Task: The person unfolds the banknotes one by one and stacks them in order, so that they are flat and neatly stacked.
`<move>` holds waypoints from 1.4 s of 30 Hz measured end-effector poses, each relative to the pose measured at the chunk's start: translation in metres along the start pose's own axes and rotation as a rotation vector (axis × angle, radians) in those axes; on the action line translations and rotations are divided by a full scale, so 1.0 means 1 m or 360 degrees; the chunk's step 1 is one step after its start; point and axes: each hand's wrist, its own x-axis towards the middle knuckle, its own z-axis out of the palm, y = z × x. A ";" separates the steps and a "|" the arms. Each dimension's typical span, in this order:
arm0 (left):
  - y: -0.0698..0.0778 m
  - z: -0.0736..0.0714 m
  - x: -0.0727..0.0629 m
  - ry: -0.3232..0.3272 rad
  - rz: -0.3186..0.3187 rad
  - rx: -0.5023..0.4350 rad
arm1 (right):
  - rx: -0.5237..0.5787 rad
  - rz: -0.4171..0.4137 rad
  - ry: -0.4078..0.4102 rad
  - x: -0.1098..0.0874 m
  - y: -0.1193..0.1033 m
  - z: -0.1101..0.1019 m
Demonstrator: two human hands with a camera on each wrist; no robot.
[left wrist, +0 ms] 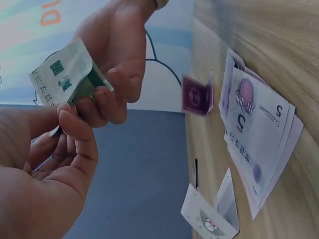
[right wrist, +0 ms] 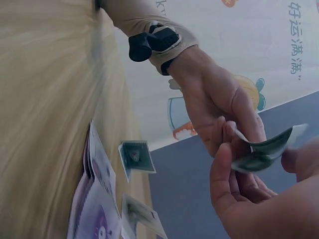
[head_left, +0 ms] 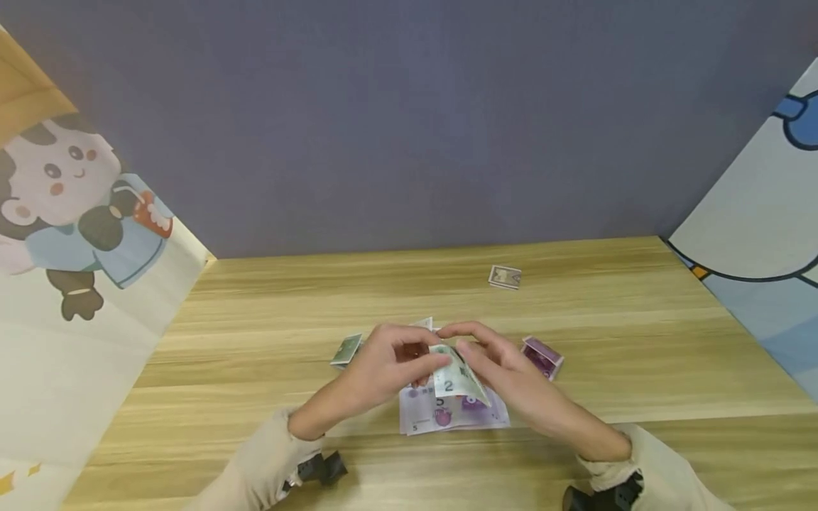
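A green play banknote (head_left: 449, 385) marked with a 2 is held between both hands, bent over on itself. My left hand (head_left: 383, 358) pinches its left side, thumb on the front. My right hand (head_left: 511, 365) pinches it from the right, its fingers curled near the top edge. The left wrist view shows the note's printed face (left wrist: 62, 74); the right wrist view shows its darker green side (right wrist: 264, 155) curving. Beneath the hands lies a fanned stack of purple 5 notes (head_left: 418, 419), partly covered by the held note.
A folded green note (head_left: 347, 350) stands left of the hands, a folded purple note (head_left: 543, 355) to the right. Farther back lies a folded brown note (head_left: 505, 277). Another folded pale note (left wrist: 212, 216) stands beyond the stack, mostly hidden from the head. A grey wall (head_left: 409, 128) closes the table's back.
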 end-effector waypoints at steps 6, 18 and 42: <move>0.002 -0.003 -0.001 -0.0066 -0.0002 0.0012 | -0.0168 -0.0087 0.0015 0.001 0.001 -0.005; 0.011 -0.019 0.000 -0.0090 -0.0087 0.0210 | -0.0260 -0.0344 0.0258 0.002 -0.007 -0.038; -0.005 -0.032 -0.013 -0.0157 -0.0304 0.0486 | -0.0617 0.0049 -0.0068 0.004 -0.002 -0.066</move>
